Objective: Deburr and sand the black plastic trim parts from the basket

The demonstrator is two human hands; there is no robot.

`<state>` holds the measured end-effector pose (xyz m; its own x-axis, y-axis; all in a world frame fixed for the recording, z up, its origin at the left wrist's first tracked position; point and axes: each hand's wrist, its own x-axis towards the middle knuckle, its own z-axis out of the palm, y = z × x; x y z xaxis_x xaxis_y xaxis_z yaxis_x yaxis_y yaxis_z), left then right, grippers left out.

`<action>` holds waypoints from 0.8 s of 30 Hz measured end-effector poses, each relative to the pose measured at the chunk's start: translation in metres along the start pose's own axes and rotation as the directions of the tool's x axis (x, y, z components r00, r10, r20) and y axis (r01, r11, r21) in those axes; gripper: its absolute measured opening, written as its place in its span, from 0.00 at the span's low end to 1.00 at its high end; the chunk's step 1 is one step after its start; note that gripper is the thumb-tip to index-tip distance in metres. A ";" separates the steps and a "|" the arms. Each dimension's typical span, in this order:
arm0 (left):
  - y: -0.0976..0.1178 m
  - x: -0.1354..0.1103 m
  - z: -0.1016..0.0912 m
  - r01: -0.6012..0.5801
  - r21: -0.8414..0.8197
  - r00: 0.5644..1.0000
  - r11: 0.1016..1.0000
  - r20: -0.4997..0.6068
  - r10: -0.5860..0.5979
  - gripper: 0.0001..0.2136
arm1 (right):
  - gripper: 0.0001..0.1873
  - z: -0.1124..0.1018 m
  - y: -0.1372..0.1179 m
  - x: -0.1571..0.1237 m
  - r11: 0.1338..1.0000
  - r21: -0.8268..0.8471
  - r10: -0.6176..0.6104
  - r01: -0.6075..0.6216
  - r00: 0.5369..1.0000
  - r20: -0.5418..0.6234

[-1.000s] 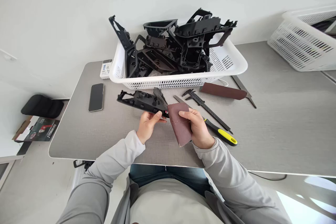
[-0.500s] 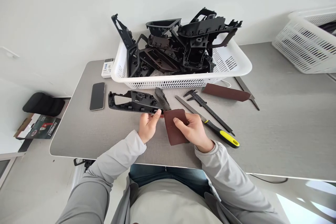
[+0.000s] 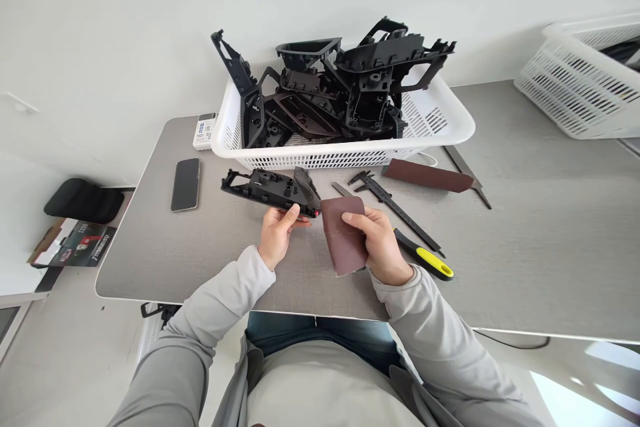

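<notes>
Your right hand [image 3: 385,247] grasps 1 folded sheet of sandpaper [image 3: 343,243] just below the frame's center; your left hand [image 3: 276,235] grips 1 black plastic part [image 3: 267,187] left of center. Beyond, 1 white basket [image 3: 345,150] holds black pieces [image 3: 385,53] at upper middle.

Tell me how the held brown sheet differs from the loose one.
The held sheet is gripped by the right hand; the loose sheet lies untouched on the table. The held sheet looks broader and lighter; the loose sheet looks narrower and darker. Both are reddish brown.
</notes>
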<state>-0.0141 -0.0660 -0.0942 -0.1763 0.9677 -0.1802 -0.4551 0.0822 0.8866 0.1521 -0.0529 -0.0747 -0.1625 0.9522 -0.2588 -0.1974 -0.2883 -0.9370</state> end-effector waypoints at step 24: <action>-0.035 -0.060 0.026 -0.288 0.038 0.939 0.957 -0.182 0.290 0.27 | 0.12 0.015 -0.001 -0.004 0.948 0.246 0.165 -0.203 0.972 0.165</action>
<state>0.0349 -0.1205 -0.1031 -0.4565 0.8896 0.0107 -0.3514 -0.1913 0.9165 0.1389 -0.0582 -0.0693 -0.3500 0.8615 -0.3679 -0.3917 -0.4913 -0.7779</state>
